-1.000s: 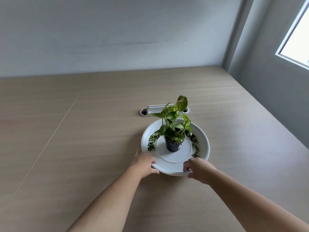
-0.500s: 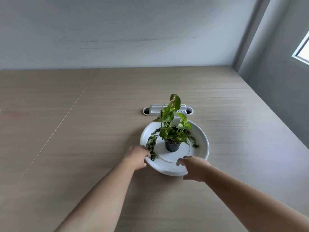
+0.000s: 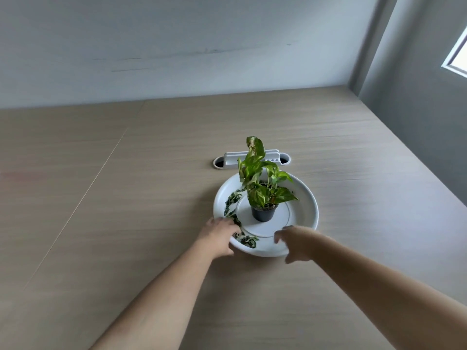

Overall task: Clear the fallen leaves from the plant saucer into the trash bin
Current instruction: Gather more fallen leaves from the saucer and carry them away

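Note:
A white round saucer (image 3: 308,198) sits on the wooden table with a small green plant (image 3: 257,178) in a black pot (image 3: 262,213) at its centre. Dark fallen leaves (image 3: 231,202) lie along the saucer's left channel, and more leaves (image 3: 249,241) lie at its near-left. My left hand (image 3: 219,236) grips the near-left rim, with its fingers over the edge beside the leaves. My right hand (image 3: 295,242) is blurred, with its fingers apart at the near-right rim, holding nothing. No trash bin is in view.
A white cable outlet (image 3: 227,160) is set into the table just behind the saucer. Grey walls close off the far and right edges of the table, with a window (image 3: 458,56) at the upper right. Bare wooden tabletop (image 3: 113,198) lies left of the saucer.
The saucer has turned counter-clockwise, bringing the fallen leaves round to the near-left. My right hand has come off the rim and opened. My left hand has shifted along the rim.

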A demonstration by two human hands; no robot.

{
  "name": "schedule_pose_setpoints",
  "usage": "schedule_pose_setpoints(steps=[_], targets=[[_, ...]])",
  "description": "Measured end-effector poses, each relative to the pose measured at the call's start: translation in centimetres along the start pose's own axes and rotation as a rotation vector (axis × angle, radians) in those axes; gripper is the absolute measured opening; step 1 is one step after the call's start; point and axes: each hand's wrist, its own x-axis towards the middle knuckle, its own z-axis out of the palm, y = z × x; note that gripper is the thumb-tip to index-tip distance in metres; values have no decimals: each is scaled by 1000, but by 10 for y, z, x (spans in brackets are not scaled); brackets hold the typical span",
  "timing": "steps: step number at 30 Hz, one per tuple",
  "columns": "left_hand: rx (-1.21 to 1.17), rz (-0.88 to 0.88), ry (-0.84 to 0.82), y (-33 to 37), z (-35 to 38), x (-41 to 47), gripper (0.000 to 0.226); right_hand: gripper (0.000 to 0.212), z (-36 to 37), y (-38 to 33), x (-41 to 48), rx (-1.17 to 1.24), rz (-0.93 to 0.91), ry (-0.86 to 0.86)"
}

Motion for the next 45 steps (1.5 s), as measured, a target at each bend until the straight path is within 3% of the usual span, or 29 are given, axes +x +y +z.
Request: schedule_pose_setpoints(steps=[3, 6, 11, 14, 17, 20, 26, 31, 38, 45], targets=[[17, -79, -32, -17, -15, 7, 52, 40, 11, -23, 2, 19, -127, 79], [-37, -95, -7, -18, -12, 6, 34, 31, 10, -10, 0, -54, -121, 113], [-145, -42, 105, 15, 12, -3, 29, 29, 1, 42, -5, -192, -37, 200], [-180, 8, 102, 28, 19, -6, 33, 40, 1, 51, -6, -244, 32, 273], [-182, -18, 61, 20, 7, -6, 36, 49, 0, 31, -8, -126, -14, 222], [-222, -90, 0, 6, -1, -6, 33, 41, 3, 8, -7, 17, -105, 130], [-404, -162, -36, 11, 1, -1, 29, 40, -10, 15, -7, 153, -71, 55], [-325, -109, 9, 28, -3, 17, 35, 37, -12, 6, 5, 266, -39, 187], [-226, -119, 6, 50, 8, 38, 28, 25, 12, -4, 37, 157, 37, 250], [-403, -170, 16, 45, 17, 42, 32, 23, 23, -5, 51, 197, 14, 255]])
